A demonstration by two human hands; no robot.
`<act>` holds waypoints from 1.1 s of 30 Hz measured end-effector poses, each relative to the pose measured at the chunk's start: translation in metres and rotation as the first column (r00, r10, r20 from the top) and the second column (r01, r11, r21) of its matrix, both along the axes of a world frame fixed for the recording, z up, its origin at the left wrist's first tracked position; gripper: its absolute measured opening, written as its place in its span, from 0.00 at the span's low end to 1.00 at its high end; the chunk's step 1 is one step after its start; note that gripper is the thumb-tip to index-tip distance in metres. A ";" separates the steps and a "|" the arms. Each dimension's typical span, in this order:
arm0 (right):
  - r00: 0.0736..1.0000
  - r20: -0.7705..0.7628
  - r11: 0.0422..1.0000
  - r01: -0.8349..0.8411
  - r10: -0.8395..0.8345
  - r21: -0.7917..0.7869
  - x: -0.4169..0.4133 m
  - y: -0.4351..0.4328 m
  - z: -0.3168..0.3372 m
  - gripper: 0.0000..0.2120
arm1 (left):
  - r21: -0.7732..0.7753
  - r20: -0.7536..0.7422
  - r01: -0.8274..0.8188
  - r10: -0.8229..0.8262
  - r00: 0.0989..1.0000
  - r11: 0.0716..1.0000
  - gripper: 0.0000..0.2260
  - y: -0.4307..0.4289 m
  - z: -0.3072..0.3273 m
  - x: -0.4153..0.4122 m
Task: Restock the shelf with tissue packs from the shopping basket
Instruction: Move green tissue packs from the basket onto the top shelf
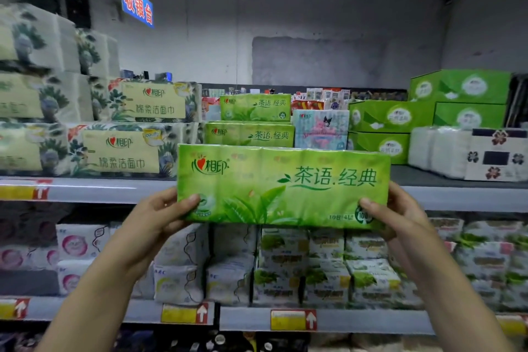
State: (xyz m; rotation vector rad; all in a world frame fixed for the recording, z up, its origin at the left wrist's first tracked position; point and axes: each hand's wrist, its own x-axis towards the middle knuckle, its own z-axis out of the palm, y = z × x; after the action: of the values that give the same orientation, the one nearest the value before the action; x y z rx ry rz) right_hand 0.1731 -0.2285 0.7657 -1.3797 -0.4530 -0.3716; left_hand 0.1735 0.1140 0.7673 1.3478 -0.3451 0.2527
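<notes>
A long green tissue pack (283, 183) is held upright in front of the top shelf (85, 190), its printed face toward me. My left hand (160, 214) grips its lower left corner and my right hand (397, 208) grips its lower right corner. Behind it on the shelf stand two matching green tissue packs (251, 134), one stacked on the other. The shopping basket is out of view.
Floral tissue bundles (125, 148) are stacked to the left on the top shelf. A pastel cartoon pack (320, 128), green boxes (391, 117) and white packs (437, 148) stand to the right. The lower shelf (245, 320) holds several rows of small packs.
</notes>
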 end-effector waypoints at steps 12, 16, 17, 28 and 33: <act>0.994 0.097 0.993 0.055 -0.045 -0.104 0.090 0.015 0.071 0.58 | 0.108 0.079 -0.064 0.056 0.995 0.992 0.05 0.009 0.082 0.068; 0.992 0.108 0.993 0.069 -0.058 -0.094 0.117 0.027 0.082 0.42 | 0.250 0.081 -0.055 0.036 0.996 0.967 0.20 0.026 0.114 0.087; 0.992 0.109 0.993 0.076 -0.066 -0.090 0.123 0.031 0.086 0.32 | 0.316 0.078 -0.072 0.050 0.996 0.946 0.23 0.029 0.121 0.093; 0.985 0.069 0.977 0.168 -0.160 -0.129 0.208 0.058 0.111 0.36 | 0.601 0.138 -0.277 0.243 0.960 0.750 0.07 0.045 0.174 0.168; 0.977 0.047 0.962 0.214 -0.209 -0.169 0.249 0.070 0.119 0.23 | 0.675 0.217 -0.428 0.392 0.894 0.601 0.06 0.039 0.189 0.211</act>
State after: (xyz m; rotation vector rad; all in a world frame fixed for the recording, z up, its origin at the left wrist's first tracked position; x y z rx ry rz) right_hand 0.4220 -0.1588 0.8845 -1.5997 -0.3683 -0.5377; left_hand 0.3843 0.1534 0.9562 2.2112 -0.1557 0.5829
